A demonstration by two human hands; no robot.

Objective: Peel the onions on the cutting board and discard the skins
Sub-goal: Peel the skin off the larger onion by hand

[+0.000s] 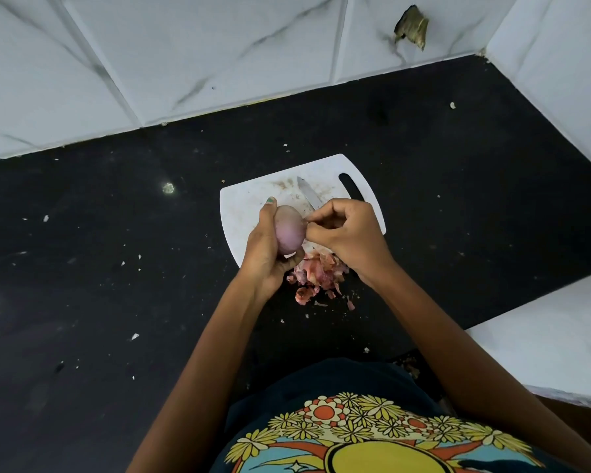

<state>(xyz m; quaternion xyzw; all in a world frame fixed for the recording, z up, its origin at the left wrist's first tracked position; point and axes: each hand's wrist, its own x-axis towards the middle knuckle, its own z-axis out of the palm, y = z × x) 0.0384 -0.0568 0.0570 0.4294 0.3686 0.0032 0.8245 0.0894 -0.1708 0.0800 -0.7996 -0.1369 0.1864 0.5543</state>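
My left hand (266, 249) grips a pale purple onion (289, 230) above the near edge of the white cutting board (249, 206). My right hand (347, 233) is at the onion's right side, its fingertips pinching a bit of skin there. A heap of pink and brown onion skins (316, 276) lies on the board's near edge and spills onto the black counter. A knife blade (307, 194) lies on the board behind my hands, its handle hidden by my right hand.
The black counter (116, 268) is dotted with small white scraps. White tiled walls stand behind and to the right, with a broken hole (410, 26) in the back wall. A white ledge (543, 343) sits at the near right.
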